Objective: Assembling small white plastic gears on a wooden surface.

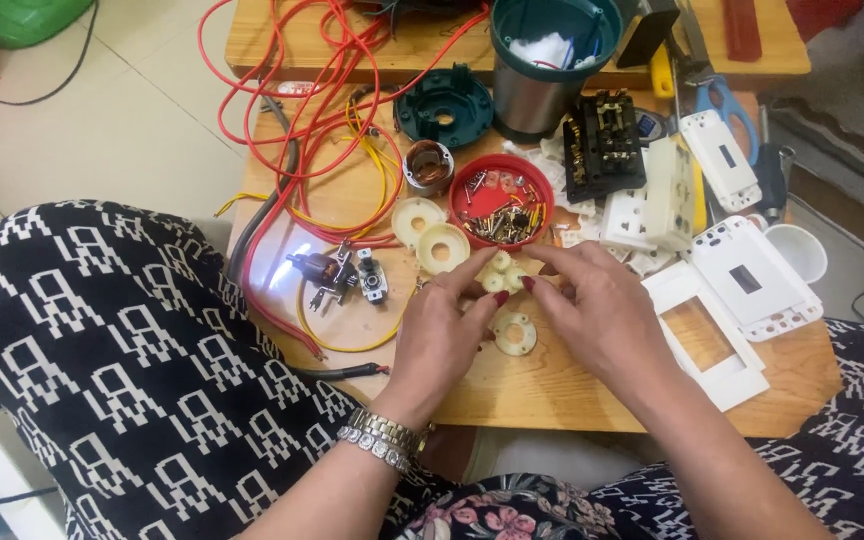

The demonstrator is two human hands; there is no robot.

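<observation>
— Two hands meet over the wooden table (552,385), yes?
— Yes. The left hand (439,335) and the right hand (600,310) both pinch one small cream plastic part (501,272) with the fingertips; the other fingers are half curled.
— Where is this part?
— It is held just above the table, near the red lid (501,200) full of small metal screws. A cream disc (514,333) lies below, between the hands.
— And on the left?
— Red wires (292,120) and a small motor (324,272).

Soft, even daylight, sharp focus; one white glare spot on the wooden board (297,250) (left of both hands), shadows faint.
</observation>
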